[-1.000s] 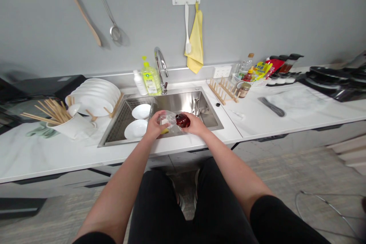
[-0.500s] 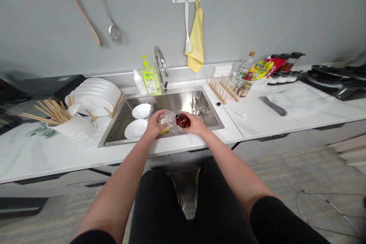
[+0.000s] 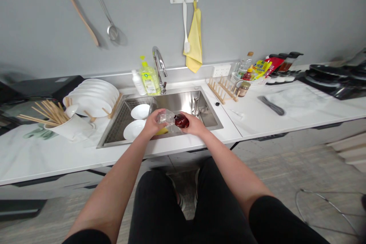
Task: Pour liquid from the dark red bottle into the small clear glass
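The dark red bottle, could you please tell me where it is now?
In the head view, the dark red bottle is in the right hand over the sink, just right of the clear item in the left hand.

Lettering on green bottle (image 3: 150, 81), yellow packet (image 3: 260, 69): too small to read.
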A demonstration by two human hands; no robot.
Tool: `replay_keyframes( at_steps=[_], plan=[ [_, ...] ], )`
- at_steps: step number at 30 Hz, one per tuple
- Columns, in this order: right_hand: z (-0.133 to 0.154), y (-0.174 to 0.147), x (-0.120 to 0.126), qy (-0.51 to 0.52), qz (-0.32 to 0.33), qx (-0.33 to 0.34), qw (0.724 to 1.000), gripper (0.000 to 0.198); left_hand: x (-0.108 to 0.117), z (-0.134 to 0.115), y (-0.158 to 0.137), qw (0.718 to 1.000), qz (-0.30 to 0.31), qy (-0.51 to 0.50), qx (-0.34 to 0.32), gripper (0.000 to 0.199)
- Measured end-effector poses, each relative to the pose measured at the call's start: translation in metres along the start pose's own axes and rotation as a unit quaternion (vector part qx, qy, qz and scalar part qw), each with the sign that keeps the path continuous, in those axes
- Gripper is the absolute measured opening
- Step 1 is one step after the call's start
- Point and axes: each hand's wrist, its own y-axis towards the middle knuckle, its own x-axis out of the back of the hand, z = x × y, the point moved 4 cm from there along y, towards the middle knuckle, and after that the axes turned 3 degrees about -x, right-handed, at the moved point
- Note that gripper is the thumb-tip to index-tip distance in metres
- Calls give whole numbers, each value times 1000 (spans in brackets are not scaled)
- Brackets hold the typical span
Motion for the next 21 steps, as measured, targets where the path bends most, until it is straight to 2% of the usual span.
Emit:
replay_keyframes(
  at_steps=[21],
  plan=[
    [1, 0, 1, -12, 2, -5, 1000, 107, 8, -16, 12, 997, 51, 55, -11, 79]
  ],
)
